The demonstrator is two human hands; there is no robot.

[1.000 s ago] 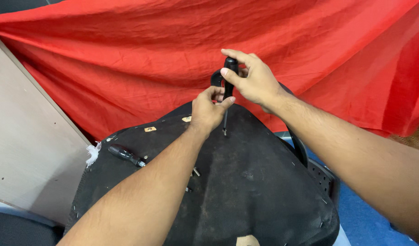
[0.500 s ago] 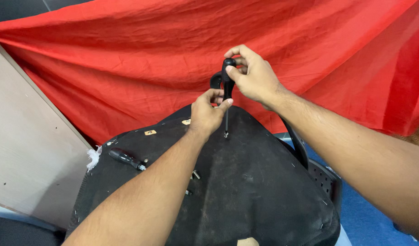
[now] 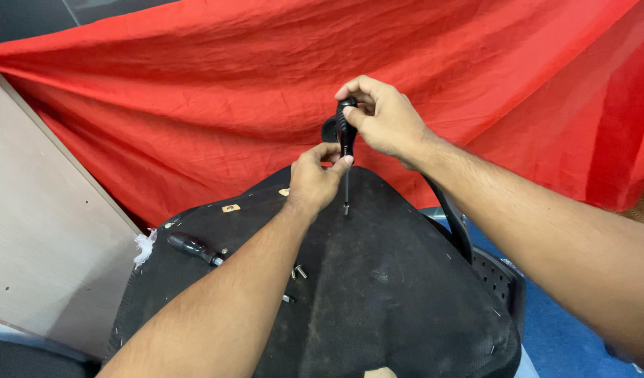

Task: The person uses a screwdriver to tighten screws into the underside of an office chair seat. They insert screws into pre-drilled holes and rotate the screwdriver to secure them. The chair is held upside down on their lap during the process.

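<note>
Upright, black-handled screwdriver (image 3: pixel 345 136) — thin metal shaft, tip on dusty seat underside (image 3: pixel 378 280).

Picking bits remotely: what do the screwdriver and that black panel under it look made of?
Screwdriver: glossy black handle, probably plastic; thin bright shaft, likely steel. Black panel: matte, dusty fabric skin, stapled at the edges, apparently over a rigid board.

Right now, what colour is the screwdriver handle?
Black; the screwdriver handle shows best in the head view, gripped by the right hand.
</note>
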